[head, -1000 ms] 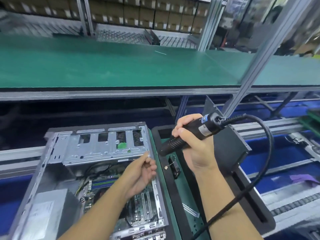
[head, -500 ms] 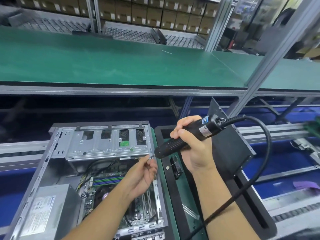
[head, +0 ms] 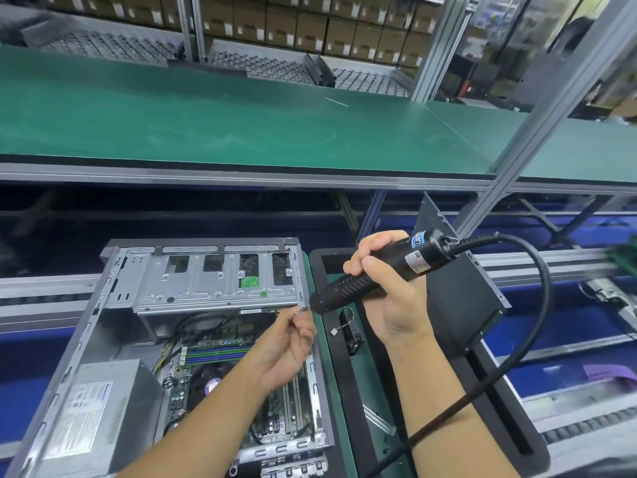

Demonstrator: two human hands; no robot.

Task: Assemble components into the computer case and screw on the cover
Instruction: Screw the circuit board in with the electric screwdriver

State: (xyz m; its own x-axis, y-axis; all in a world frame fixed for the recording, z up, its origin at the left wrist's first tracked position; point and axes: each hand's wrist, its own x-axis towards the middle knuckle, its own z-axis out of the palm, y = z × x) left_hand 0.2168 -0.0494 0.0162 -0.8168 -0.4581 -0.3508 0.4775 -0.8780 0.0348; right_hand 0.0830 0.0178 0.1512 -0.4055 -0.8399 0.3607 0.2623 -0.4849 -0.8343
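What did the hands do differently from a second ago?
The left hand and the tip of the black corded electric screwdriver came together. Its fingers now pinch a tiny metal piece, probably a screw, at the tip. The right hand keeps its grip on the screwdriver, and the open grey metal computer case stays put.

- The green bench (head: 344,450) carries an open computer case (head: 86,326), which lies on its side.
- A black tray (head: 339,357) lies on it too, just right of the case.
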